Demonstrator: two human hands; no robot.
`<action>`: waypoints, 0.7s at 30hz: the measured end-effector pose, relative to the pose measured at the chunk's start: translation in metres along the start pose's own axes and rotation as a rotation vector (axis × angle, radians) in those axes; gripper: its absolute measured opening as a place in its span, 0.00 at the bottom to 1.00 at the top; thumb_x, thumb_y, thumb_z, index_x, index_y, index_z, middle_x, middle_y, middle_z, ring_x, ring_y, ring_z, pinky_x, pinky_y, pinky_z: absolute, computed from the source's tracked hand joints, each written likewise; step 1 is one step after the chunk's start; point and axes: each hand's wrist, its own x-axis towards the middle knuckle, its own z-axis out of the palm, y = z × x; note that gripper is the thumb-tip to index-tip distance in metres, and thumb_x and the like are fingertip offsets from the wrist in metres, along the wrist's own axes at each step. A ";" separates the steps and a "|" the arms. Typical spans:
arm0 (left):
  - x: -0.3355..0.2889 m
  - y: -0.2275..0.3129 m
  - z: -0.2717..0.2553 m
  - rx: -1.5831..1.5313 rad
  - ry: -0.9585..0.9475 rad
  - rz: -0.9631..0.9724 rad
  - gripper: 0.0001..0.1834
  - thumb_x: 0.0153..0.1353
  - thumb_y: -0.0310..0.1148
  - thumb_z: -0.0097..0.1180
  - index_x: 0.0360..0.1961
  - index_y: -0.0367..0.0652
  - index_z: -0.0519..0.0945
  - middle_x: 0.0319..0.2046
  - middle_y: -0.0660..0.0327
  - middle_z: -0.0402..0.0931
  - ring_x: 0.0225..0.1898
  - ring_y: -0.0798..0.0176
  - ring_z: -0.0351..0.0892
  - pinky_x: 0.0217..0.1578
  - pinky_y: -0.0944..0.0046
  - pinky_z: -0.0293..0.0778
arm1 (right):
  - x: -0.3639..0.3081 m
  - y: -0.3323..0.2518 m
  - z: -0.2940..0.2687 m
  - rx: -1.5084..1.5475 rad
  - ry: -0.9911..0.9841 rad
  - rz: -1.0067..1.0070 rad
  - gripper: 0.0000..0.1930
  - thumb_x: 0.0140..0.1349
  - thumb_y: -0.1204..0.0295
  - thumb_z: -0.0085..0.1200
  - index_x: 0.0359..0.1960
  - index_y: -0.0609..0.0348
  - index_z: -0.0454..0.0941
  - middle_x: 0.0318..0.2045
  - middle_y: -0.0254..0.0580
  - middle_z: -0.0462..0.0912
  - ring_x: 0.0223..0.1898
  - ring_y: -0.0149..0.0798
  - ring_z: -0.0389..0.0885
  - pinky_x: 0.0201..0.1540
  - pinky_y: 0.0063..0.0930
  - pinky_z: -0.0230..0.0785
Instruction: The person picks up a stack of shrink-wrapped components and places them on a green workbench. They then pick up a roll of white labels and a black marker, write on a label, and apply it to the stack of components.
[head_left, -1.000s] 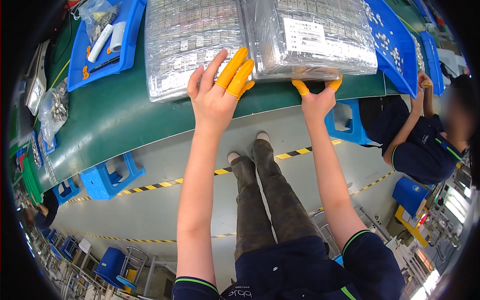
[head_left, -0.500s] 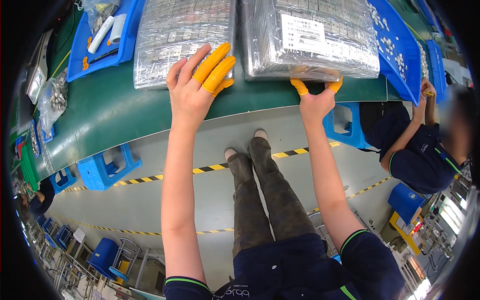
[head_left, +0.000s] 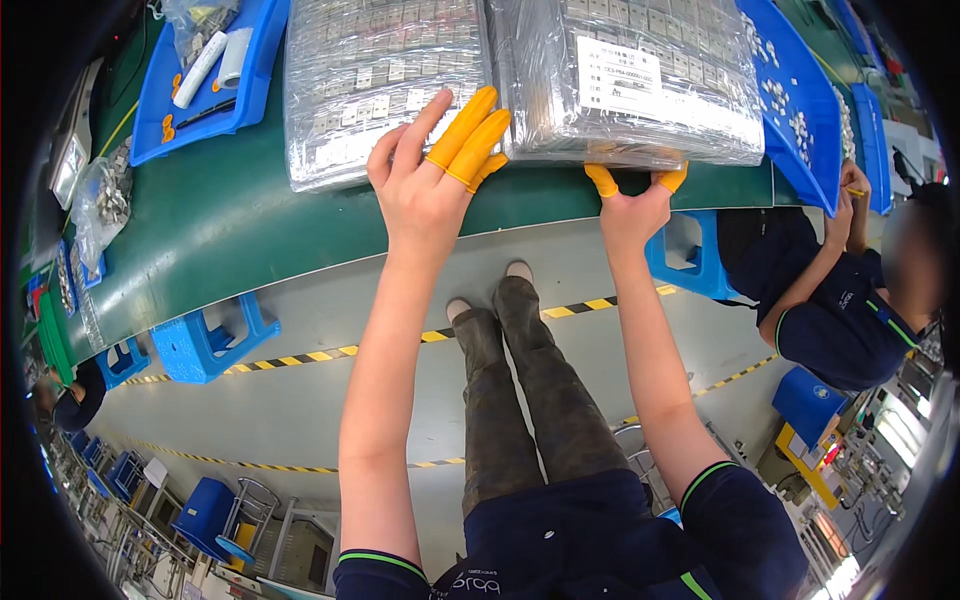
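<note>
Two plastic-wrapped stacks of trays with small parts lie side by side on the green table. My left hand (head_left: 425,195) rests on the near right corner of the left wrapped stack (head_left: 375,60). Its fingers are stretched out, some in yellow finger cots, and they grip nothing. At the near lower edge of the right wrapped stack (head_left: 690,90), which bears a white label (head_left: 618,78), is my right hand (head_left: 635,212). Its cot-covered thumb and a finger touch that edge, spread apart; the other fingers are hidden. The stacks nearly touch along their facing sides.
On the left, a blue tray (head_left: 255,88) holds white rolls, a pen and finger cots, near a bag of parts (head_left: 105,195). A blue bin (head_left: 815,165) of small white pieces adjoins the right stack. A co-worker (head_left: 835,315) sits at right. Blue stools (head_left: 200,345) stand below the table.
My left hand and the left stack have moved right, narrowing the gap. The right stack has shifted slightly toward me, while my right hand has stayed at its near edge.
</note>
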 end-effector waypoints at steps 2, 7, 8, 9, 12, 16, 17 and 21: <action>0.000 -0.002 0.000 -0.016 -0.016 0.005 0.17 0.43 0.38 0.62 0.38 0.50 0.81 0.46 0.61 0.75 0.48 0.65 0.71 0.48 0.62 0.54 | 0.000 0.002 0.000 -0.014 -0.002 -0.008 0.46 0.36 0.56 0.70 0.53 0.68 0.58 0.46 0.55 0.73 0.47 0.52 0.73 0.45 0.35 0.66; 0.004 0.003 -0.008 -0.050 -0.066 -0.043 0.18 0.41 0.40 0.63 0.37 0.51 0.81 0.41 0.67 0.78 0.51 0.65 0.70 0.49 0.62 0.55 | 0.000 -0.001 -0.001 0.003 0.001 0.024 0.45 0.35 0.57 0.71 0.52 0.69 0.59 0.45 0.55 0.74 0.45 0.52 0.74 0.43 0.34 0.67; 0.006 0.003 -0.011 -0.051 -0.081 -0.038 0.18 0.41 0.40 0.64 0.37 0.51 0.81 0.40 0.67 0.78 0.51 0.65 0.70 0.49 0.62 0.55 | 0.001 -0.003 -0.001 0.013 0.004 0.035 0.45 0.35 0.57 0.71 0.52 0.69 0.60 0.44 0.55 0.74 0.45 0.52 0.75 0.43 0.33 0.67; 0.006 0.003 -0.013 -0.051 -0.097 -0.034 0.18 0.41 0.40 0.64 0.37 0.51 0.81 0.40 0.67 0.78 0.51 0.65 0.70 0.49 0.62 0.55 | 0.000 -0.004 -0.001 0.023 0.004 0.046 0.45 0.35 0.57 0.71 0.51 0.69 0.60 0.43 0.55 0.75 0.44 0.52 0.75 0.42 0.33 0.67; 0.003 0.006 -0.009 -0.042 -0.065 -0.061 0.18 0.41 0.39 0.64 0.37 0.51 0.81 0.39 0.67 0.78 0.50 0.64 0.70 0.49 0.61 0.55 | 0.001 -0.005 -0.004 0.022 -0.033 0.083 0.44 0.35 0.57 0.71 0.51 0.68 0.61 0.43 0.53 0.75 0.43 0.50 0.75 0.42 0.32 0.67; -0.001 0.012 -0.002 -0.042 0.017 -0.095 0.16 0.43 0.38 0.64 0.36 0.48 0.81 0.38 0.65 0.78 0.49 0.61 0.72 0.51 0.58 0.55 | 0.001 -0.004 -0.001 0.052 -0.003 0.063 0.43 0.34 0.58 0.72 0.50 0.67 0.62 0.42 0.49 0.74 0.42 0.48 0.76 0.42 0.31 0.67; -0.006 0.015 -0.001 -0.032 0.035 -0.101 0.17 0.43 0.38 0.64 0.36 0.47 0.80 0.39 0.64 0.78 0.49 0.61 0.72 0.52 0.58 0.55 | 0.001 -0.004 -0.001 0.058 0.000 0.061 0.43 0.34 0.58 0.72 0.50 0.66 0.62 0.43 0.48 0.74 0.42 0.47 0.75 0.42 0.31 0.67; -0.014 0.023 -0.010 0.004 0.136 -0.298 0.24 0.42 0.41 0.66 0.42 0.43 0.77 0.41 0.62 0.77 0.48 0.60 0.72 0.55 0.56 0.52 | 0.000 0.000 0.000 0.077 0.000 0.044 0.44 0.33 0.60 0.73 0.51 0.66 0.61 0.42 0.46 0.73 0.42 0.44 0.74 0.43 0.29 0.66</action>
